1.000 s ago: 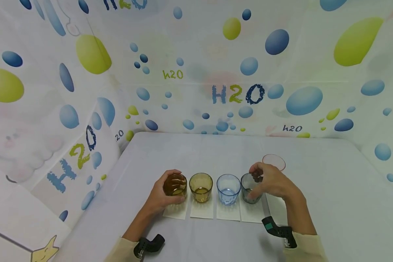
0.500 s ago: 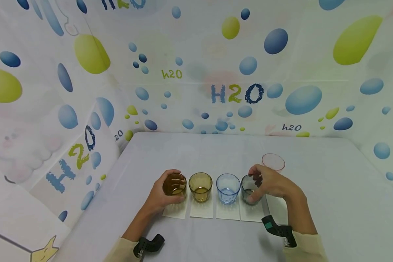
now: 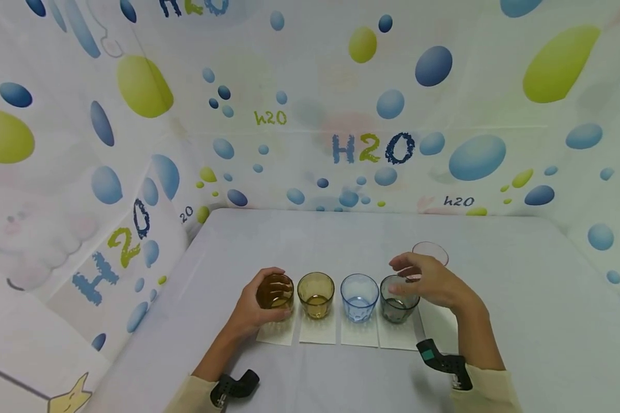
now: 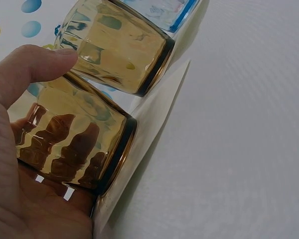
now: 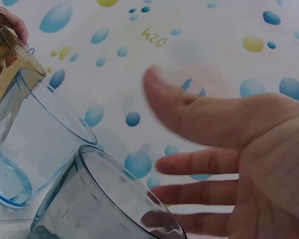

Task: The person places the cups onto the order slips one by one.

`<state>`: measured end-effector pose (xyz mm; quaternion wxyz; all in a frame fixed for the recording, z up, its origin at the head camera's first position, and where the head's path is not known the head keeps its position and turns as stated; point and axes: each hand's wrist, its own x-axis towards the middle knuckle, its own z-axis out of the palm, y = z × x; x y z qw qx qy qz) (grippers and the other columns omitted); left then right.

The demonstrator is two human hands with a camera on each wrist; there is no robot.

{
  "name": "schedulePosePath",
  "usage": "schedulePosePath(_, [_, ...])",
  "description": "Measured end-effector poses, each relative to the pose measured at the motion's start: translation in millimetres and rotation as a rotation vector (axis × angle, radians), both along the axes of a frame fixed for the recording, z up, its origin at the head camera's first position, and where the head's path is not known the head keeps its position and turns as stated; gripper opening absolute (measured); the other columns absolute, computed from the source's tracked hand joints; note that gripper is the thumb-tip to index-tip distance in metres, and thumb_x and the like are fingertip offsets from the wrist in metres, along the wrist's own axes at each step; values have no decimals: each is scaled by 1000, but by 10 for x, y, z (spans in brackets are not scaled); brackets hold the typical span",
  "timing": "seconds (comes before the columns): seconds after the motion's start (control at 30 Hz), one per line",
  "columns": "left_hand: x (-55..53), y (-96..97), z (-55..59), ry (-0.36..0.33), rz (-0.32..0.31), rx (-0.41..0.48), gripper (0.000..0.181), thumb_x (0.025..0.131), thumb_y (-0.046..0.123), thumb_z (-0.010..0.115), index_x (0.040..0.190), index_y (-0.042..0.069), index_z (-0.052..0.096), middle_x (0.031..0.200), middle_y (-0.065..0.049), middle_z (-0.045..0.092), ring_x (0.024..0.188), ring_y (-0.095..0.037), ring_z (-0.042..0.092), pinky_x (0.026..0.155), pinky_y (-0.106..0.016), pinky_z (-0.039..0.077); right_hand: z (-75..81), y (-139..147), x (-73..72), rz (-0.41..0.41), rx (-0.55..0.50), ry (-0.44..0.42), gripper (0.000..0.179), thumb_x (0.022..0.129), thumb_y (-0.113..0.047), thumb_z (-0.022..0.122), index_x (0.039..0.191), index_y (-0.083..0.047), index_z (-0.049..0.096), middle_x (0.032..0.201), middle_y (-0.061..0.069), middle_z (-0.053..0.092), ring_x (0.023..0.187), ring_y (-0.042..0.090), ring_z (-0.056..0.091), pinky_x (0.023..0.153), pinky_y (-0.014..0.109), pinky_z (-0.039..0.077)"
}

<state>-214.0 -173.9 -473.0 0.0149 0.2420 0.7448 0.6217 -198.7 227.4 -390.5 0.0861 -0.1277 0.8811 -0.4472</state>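
Note:
My left hand [image 3: 250, 307] grips a brown glass [image 3: 280, 303] at the row's left end. In the left wrist view the thumb lies near its rim, and fingers show through the brown glass [image 4: 74, 134]. To its right stand an amber glass [image 3: 316, 295], a light blue glass [image 3: 359, 298] and a grey glass [image 3: 398, 312], all upright. My right hand [image 3: 436, 284] hovers at the grey glass's rim, fingers extended and thumb apart. The right wrist view shows the thumb clear of the grey glass [image 5: 99, 199], with fingers beyond its rim; contact there is unclear.
Pale paper cards [image 3: 317, 335] lie under the glasses. Another card [image 3: 439, 332] lies to the right, partly behind the right forearm. A thin reddish ring [image 3: 430, 242] shows behind the right hand. The white table [image 3: 289, 241] meets a patterned curtain [image 3: 310, 115] at the back.
My right hand has let go of the grey glass, its fingers spreading and lifting slightly up and right. My left hand and the brown glass have stayed put.

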Motion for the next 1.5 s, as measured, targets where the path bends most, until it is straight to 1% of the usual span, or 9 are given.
schedulePosePath(0.2, [-1, -17, -13, -1, 4, 0, 77, 77, 3, 85, 143, 9, 47, 131, -15, 60, 120, -35, 58, 99, -43, 52, -5, -17, -6, -118, -34, 159, 48, 94, -37, 73, 126, -3, 63, 125, 17, 64, 119, 36, 62, 101, 52, 51])
schedulePosePath(0.3, [0, -13, -8, -6, 4, -3, 76, 77, 4, 86, 143, 14, 49, 132, -15, 59, 121, -35, 58, 99, -44, 51, -8, -21, -6, -229, -38, 229, 46, 95, -40, 71, 125, -6, 65, 131, 17, 62, 123, 41, 59, 100, 57, 50])
schedulePosePath(0.4, [2, -8, -4, -8, 8, -8, 77, 77, 4, 86, 142, 16, 49, 132, -14, 59, 120, -34, 58, 99, -44, 51, -24, -19, -23, -339, -44, 323, 43, 95, -38, 72, 125, -7, 66, 140, 18, 57, 134, 43, 50, 105, 65, 42])
schedulePosePath(0.57, [-4, -8, -13, -1, 10, -8, 77, 77, 5, 86, 144, 9, 47, 131, -15, 60, 119, -33, 59, 97, -40, 52, -81, 18, -86, -451, -34, 458, 42, 92, -24, 74, 128, -4, 64, 146, 20, 52, 147, 41, 29, 111, 74, 23])
schedulePosePath(0.7, [-13, -10, -24, 5, 4, -6, 78, 78, 5, 85, 144, 2, 44, 131, -15, 60, 119, -32, 59, 97, -37, 52, -147, 78, -134, -491, -13, 486, 51, 89, -17, 76, 134, 0, 58, 145, 24, 51, 145, 45, 26, 112, 73, 20])
schedulePosePath(0.87, [-9, -20, -37, 8, 3, -8, 78, 78, 5, 85, 144, 3, 45, 131, -14, 60, 119, -32, 59, 98, -37, 52, -217, 144, -153, -516, 6, 376, 70, 88, -20, 77, 146, 2, 44, 153, 28, 38, 144, 50, 23, 112, 72, 22])
schedulePosePath(1.13, [9, -11, -24, -14, 9, 3, 77, 77, 5, 86, 143, 18, 49, 132, -11, 59, 121, -33, 58, 98, -36, 52, -293, 197, -170, -524, 5, 210, 91, 89, -29, 78, 159, -2, 25, 162, 30, 21, 147, 52, 19, 110, 75, 23])
schedulePosePath(1.37, [11, -9, -29, -9, 11, -5, 80, 76, 4, 86, 145, 5, 45, 132, -11, 59, 120, -33, 58, 98, -37, 52, -346, 185, -185, -533, 15, 99, 101, 90, -36, 76, 162, -2, 14, 165, 29, 15, 149, 51, 17, 112, 72, 23])
schedulePosePath(1.5, [3, -11, -35, 4, 12, -11, 79, 76, 5, 86, 145, 5, 45, 132, -12, 59, 120, -33, 58, 98, -37, 52, -378, 188, -195, -536, 3, 73, 102, 90, -37, 76, 162, -2, 12, 165, 28, 17, 149, 50, 19, 112, 71, 25])
